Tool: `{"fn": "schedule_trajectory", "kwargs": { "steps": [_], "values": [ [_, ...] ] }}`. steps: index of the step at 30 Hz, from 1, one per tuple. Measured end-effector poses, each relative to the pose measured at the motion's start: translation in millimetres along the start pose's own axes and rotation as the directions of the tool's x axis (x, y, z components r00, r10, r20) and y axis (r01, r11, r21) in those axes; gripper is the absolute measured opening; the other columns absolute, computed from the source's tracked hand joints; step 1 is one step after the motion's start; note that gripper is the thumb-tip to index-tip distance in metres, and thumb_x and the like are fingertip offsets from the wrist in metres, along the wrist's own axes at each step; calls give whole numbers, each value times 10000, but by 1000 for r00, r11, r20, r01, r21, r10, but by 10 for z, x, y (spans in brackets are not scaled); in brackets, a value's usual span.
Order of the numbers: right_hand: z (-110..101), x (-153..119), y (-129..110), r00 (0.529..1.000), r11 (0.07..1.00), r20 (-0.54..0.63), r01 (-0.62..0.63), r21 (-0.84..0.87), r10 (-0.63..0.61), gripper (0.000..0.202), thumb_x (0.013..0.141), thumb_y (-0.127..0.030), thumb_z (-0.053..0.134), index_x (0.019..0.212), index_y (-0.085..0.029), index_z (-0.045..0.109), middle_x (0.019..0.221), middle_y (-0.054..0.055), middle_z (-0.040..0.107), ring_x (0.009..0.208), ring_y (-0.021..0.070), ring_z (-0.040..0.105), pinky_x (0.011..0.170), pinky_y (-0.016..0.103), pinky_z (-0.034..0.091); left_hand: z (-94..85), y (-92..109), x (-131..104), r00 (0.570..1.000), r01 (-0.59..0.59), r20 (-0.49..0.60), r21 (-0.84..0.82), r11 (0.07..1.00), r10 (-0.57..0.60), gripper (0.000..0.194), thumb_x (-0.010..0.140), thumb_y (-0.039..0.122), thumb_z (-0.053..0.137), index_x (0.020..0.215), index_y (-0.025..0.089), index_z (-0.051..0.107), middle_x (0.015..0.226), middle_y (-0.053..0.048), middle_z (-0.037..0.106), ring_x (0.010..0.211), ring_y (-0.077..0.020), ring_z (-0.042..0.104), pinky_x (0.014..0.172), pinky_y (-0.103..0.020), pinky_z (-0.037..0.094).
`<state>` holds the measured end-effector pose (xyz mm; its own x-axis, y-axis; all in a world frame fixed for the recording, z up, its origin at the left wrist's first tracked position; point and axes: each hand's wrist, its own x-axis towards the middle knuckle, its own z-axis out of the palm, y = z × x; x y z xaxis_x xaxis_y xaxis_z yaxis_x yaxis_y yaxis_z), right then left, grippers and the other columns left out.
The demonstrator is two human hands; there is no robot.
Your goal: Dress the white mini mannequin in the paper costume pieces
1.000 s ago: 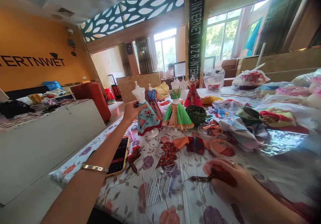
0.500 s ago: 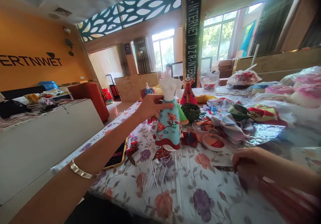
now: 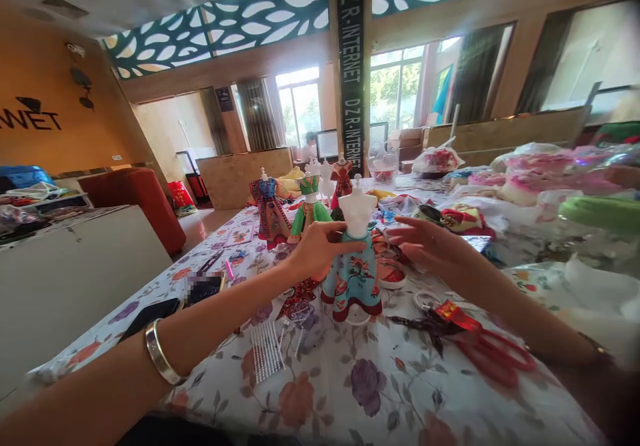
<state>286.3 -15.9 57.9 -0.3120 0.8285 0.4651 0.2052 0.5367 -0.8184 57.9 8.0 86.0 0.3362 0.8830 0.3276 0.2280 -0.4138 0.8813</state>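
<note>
A small white mannequin [image 3: 358,209] stands upright on the flowered tablecloth, wearing a light blue skirt [image 3: 354,276] with a red hem. The fingers of my left hand [image 3: 320,249] pinch the skirt's waist from the left. To the right of the mannequin, my right hand [image 3: 425,243] is raised with its fingers apart and nothing in it. Red-handled scissors [image 3: 493,349] lie below my right forearm, beside dark and red scraps. A sheet of pearl beads [image 3: 267,351] lies in front of the mannequin.
Behind stand small mannequins in a patterned dress [image 3: 270,213], a green dress [image 3: 310,209] and a red dress [image 3: 342,183]. Fabric pieces and plastic bags [image 3: 535,166] cover the right side. A phone [image 3: 150,316] lies at the left edge.
My right hand has moved up and left from the lower right towards the mannequin, its fingers now spread. The scissors now show on the table. The view has turned right.
</note>
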Motion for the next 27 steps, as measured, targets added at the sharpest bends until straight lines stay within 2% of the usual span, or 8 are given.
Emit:
{"fn": "schedule_trajectory", "kwargs": {
  "steps": [2, 5, 8, 11, 16, 18, 22, 27],
  "values": [
    [48, 164, -143, 999, 993, -24, 45, 106, -43, 546, 821, -461, 603, 1302, -275, 424, 1244, 88, 594, 1099, 208, 600, 855, 370, 543, 9, -5, 5, 1000, -22, 20, -2, 1000, 22, 293, 635, 324, 763, 893, 191, 728, 905, -30, 740, 831, -207, 687, 821, -375, 551],
    [108, 433, -343, 993, 983, -40, 120, 136, -115, 694, 750, -465, 676, 1340, -274, 364, 1265, 105, 565, 1067, 211, 605, 884, 406, 523, 14, 20, 6, 999, -26, 19, 0, 1000, 26, 323, 605, 276, 781, 911, 197, 715, 973, -35, 730, 869, -202, 680, 857, -375, 532],
    [168, 619, -471, 980, 980, -46, 195, -28, -196, 684, 699, -464, 709, 1287, -234, 445, 1169, 107, 595, 1010, 224, 610, 882, 439, 502, 23, 45, -21, 999, -29, -16, -12, 1000, 29, 374, 579, 241, 796, 936, 188, 697, 1012, -49, 720, 911, -203, 669, 894, -378, 508],
    [228, 691, -529, 976, 960, -37, 204, -192, -215, 579, 731, -414, 681, 1248, -228, 498, 1056, 77, 615, 877, 200, 621, 807, 427, 513, 36, 37, -65, 996, -45, -70, 19, 999, 46, 381, 583, 260, 798, 936, 174, 684, 978, -55, 720, 890, -202, 664, 886, -379, 503],
    [278, 724, -583, 977, 942, -2, 207, -263, -215, 554, 765, -401, 643, 1263, -209, 492, 1026, 70, 618, 804, 171, 600, 754, 379, 502, 30, -33, -83, 985, -23, -169, 54, 998, 32, 321, 609, 340, 782, 873, 179, 699, 913, -50, 720, 848, -213, 656, 811, -381, 526],
    [272, 742, -589, 982, 949, 16, 186, -253, -188, 562, 768, -408, 638, 1270, -211, 482, 1039, 73, 611, 801, 166, 597, 739, 360, 497, 15, -45, -73, 989, 2, -148, -18, 1000, -5, 309, 591, 321, 792, 856, 184, 711, 887, -41, 726, 813, -202, 661, 798, -379, 535],
    [229, 784, -551, 979, 975, 104, 185, -119, -173, 545, 776, -403, 627, 1264, -235, 452, 1017, 50, 595, 751, 140, 598, 656, 298, 491, -31, -21, -40, 997, 50, -58, -144, 988, -59, 317, 534, 291, 819, 824, 192, 735, 848, -19, 737, 764, -182, 671, 808, -378, 545],
    [167, 801, -513, 966, 963, 122, 240, -120, -226, 502, 770, -395, 639, 1216, -237, 474, 971, 26, 580, 776, 134, 579, 678, 290, 496, -135, -8, 43, 992, 103, 82, -114, 988, -94, 349, 501, 341, 837, 810, 200, 756, 797, -12, 746, 730, -189, 682, 783, -378, 563]
  ]
}}
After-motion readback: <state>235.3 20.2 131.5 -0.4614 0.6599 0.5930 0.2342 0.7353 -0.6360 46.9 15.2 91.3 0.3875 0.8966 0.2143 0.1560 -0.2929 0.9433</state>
